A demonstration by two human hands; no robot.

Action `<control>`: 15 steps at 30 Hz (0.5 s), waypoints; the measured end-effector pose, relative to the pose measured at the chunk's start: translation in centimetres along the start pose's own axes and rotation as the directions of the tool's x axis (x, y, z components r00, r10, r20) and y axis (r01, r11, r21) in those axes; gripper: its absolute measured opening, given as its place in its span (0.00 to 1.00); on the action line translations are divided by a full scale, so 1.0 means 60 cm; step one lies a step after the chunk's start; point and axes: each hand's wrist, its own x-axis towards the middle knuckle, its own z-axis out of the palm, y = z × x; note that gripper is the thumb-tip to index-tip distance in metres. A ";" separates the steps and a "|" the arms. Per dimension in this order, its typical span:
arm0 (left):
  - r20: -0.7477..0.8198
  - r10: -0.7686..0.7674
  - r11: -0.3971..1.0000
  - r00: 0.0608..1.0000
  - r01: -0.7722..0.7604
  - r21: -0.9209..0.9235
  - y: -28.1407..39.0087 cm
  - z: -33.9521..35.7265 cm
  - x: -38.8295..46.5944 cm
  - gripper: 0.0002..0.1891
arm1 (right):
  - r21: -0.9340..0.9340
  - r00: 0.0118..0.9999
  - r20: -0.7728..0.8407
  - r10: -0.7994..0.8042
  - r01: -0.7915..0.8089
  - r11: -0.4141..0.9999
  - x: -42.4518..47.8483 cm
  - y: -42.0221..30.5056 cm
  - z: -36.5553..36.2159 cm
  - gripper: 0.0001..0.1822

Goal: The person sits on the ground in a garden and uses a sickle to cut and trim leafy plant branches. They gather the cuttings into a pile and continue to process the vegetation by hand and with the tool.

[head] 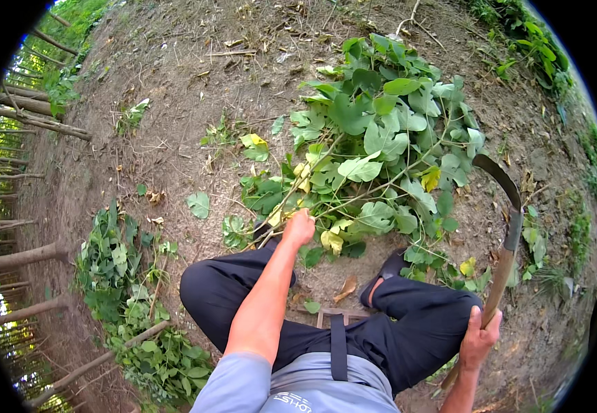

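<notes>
My left hand (300, 227) is closed around the cut ends of several thin leafy branches (376, 191). Their stems fan out from my fist, away from me and to the right, over a heap of broad lobed green leaves (381, 124) with a few yellow ones (332, 241). In my right hand (479, 335) I grip the wooden handle of a sickle (499, 281), beside my right knee. Its curved metal blade (505, 180) points up and bends left, its tip close to the right edge of the leaves.
Bare soil (174, 103) with dry leaves and twigs surrounds me. At left lie piles of cut foliage (110, 263) and leafy stems (169, 356), near slender tree trunks (19, 258). Under me a low wooden stool (324, 315) partly shows. Green plants (536, 46) grow at upper right.
</notes>
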 end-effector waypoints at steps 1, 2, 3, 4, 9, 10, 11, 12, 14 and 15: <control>0.051 -0.013 0.999 0.999 0.010 0.052 -0.001 0.014 -0.001 0.20 | 0.003 1.000 0.003 0.006 -0.006 1.000 0.002 -0.003 0.001 0.13; 0.092 0.033 0.990 0.995 -0.045 0.137 -0.002 0.027 -0.001 0.24 | 0.005 1.000 0.007 0.012 -0.012 1.000 0.004 -0.005 0.003 0.13; 0.140 0.039 0.983 0.989 -0.063 0.173 0.009 0.038 0.000 0.25 | 0.002 1.000 0.007 0.024 -0.024 1.000 0.001 -0.006 0.000 0.13; 0.101 0.065 0.968 0.993 -0.088 0.236 0.005 0.051 -0.005 0.25 | -0.011 0.997 0.051 0.054 -0.054 0.998 0.004 -0.003 -0.001 0.13; 0.136 0.070 0.907 0.988 -0.120 0.404 0.025 0.044 -0.011 0.16 | -0.030 0.999 0.027 0.044 -0.044 0.999 0.010 0.011 0.003 0.15; -0.011 0.142 0.931 0.990 -0.130 0.342 0.030 0.041 -0.014 0.10 | -0.020 0.998 0.029 0.055 -0.054 0.998 0.011 0.016 0.003 0.15; -0.074 0.177 0.941 0.982 -0.147 0.306 0.035 0.039 -0.016 0.09 | -0.011 0.997 0.031 0.065 -0.065 0.998 0.011 0.019 0.002 0.15; -0.139 0.216 0.946 0.966 -0.172 0.274 0.052 0.026 -0.016 0.09 | -0.009 0.998 0.021 0.055 -0.054 0.998 0.012 0.016 0.004 0.15; -0.308 0.387 0.905 0.869 -0.295 0.305 0.072 0.005 -0.009 0.09 | -0.006 1.000 0.002 0.031 -0.031 0.999 0.013 0.007 0.005 0.16; -0.335 0.403 0.900 0.852 -0.303 0.312 0.086 -0.015 -0.006 0.09 | -0.005 1.000 0.019 0.025 -0.025 1.000 0.014 0.008 0.004 0.16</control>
